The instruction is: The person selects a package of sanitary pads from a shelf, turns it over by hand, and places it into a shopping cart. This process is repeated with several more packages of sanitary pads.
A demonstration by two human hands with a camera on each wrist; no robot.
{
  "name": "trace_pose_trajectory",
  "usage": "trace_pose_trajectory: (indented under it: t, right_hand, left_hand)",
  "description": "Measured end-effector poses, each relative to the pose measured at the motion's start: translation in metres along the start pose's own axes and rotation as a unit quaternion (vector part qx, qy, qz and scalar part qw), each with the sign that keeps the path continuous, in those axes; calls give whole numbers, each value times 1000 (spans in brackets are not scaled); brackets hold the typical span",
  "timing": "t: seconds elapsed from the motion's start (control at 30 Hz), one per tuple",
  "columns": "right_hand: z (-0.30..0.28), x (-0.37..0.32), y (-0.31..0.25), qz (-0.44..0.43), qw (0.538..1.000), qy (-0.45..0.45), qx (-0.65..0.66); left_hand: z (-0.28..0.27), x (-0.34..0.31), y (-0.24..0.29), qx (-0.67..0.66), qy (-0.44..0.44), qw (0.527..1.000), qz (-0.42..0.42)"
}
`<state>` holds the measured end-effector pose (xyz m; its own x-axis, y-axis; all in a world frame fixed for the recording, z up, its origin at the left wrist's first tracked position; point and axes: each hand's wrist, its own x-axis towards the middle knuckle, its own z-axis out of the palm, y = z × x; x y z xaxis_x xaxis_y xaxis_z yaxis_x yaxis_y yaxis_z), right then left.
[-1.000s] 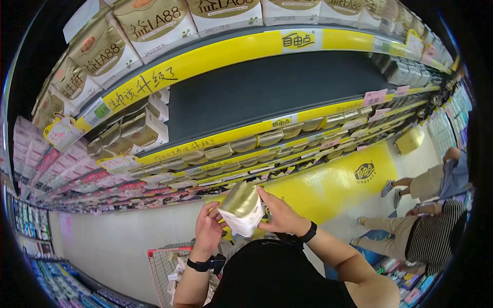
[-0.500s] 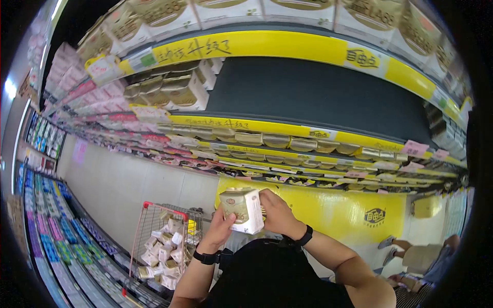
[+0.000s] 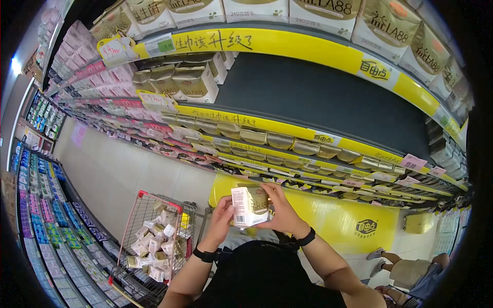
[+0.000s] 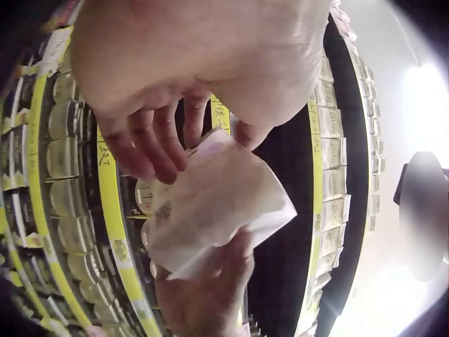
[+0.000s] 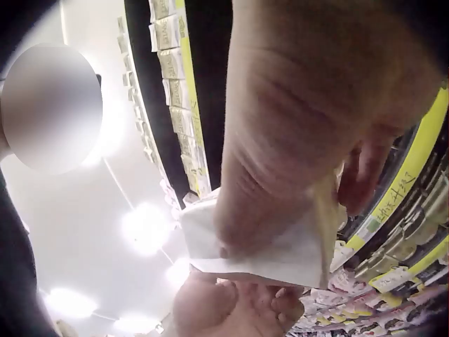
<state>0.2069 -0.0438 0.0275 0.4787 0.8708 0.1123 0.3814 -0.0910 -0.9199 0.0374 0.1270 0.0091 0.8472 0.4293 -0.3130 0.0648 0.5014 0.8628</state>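
A white and gold pack of sanitary pads (image 3: 250, 206) is up in front of my chest, its barcode side and lettered front showing in the head view. My right hand (image 3: 285, 213) grips it from the right. In the left wrist view the right thumb (image 4: 240, 256) presses on the white wrapping. Close against the pack's left side is my left hand (image 3: 217, 225), its fingers (image 4: 144, 144) loosely bent with the tips right at a corner of the pack. From the right wrist view the left palm (image 5: 242, 312) shows just below the pack.
A red-edged wire cart (image 3: 177, 208) holding several similar packs (image 3: 154, 244) stands to my left. Ahead are shelves with yellow strips (image 3: 287, 46) and rows of gold packs (image 3: 192, 82). Another person (image 3: 411, 272) stands at right. A second shelf (image 3: 61, 231) runs along the left.
The pack has turned from its gold top, through its front, to its barcode side. My left thumb has come off its front. The head view has swung left, bringing the cart into fuller view.
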Motion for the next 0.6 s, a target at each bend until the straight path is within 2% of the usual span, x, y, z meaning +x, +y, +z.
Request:
trace_pose_trajectory:
  t: [0.1,0.23,0.27,0.3,0.37,0.5,0.6]
  right_hand:
    - [2,-1,-6,23,997,2,74]
    - [20,2,-8,7,992,-31,121]
    - [27,8,-5,-39,997,-33,56]
    - [33,10,-6,-48,999,-22,3]
    - [45,19,-14,-68,993,2,-101]
    - [72,35,-29,-90,995,11,-38]
    - [91,55,-44,-135,983,-51,-110]
  left_hand:
    - [-13,8,-7,51,-60,997,19]
    - [-20,1,-13,-132,-128,982,-30]
    - [-28,1,-17,-170,-152,972,-53]
    - [-35,1,-19,-206,-176,960,-74]
    - [-44,-1,-19,-170,-133,976,-36]
    - [-56,-11,3,-27,-25,999,26]
    - [-80,-19,9,-15,7,999,50]
